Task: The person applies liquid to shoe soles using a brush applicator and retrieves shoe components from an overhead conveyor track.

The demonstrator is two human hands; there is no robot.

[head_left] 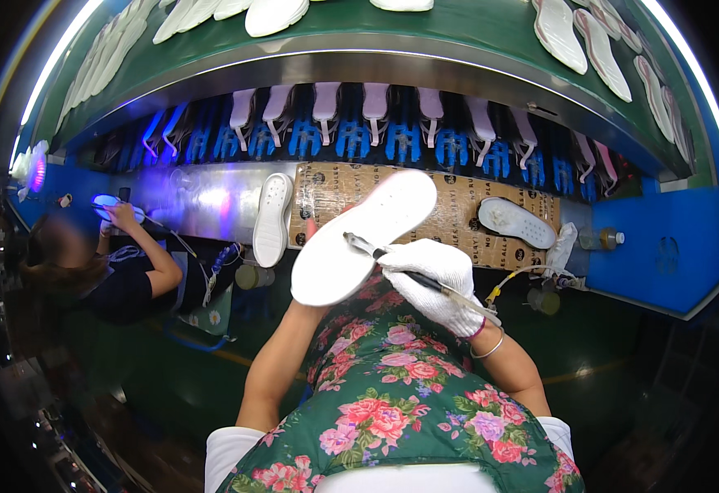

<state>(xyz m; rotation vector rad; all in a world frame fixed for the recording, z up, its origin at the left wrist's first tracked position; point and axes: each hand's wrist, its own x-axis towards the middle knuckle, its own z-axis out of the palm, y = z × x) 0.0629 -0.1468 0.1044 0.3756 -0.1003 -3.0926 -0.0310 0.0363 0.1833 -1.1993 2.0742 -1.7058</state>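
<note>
White shoe sole (380,218) is held up slantwise over the desk's (236,205) near edge, with the left hand (310,225) mostly hidden under it, one fingertip at the rim; those fingers seem closed in support, exact grip can't be told. Right hand (437,264), in a knit glove (451,317), has its fingers narrow round a dark-handled brush (427,281), bristles on the sole's face, clear tube (477,308) trailing behind. Sole probably light, rubbery, bendy more than fragile, maybe slippery where wet; best taken by the side edges or from beneath, top face left free. Long shape, rounded ends, slight waist, matte. Farther out: brown printed cardboard (335,182), a greyish perforated sole (532,228) on its right part, a second white sole (272,218) just left of it by shiny metal. Then lilac sole-shaped pieces (376,102) above blue plastic holders (354,141), and a smooth green shelf (458,34) carrying pale soles (558,34)
</note>
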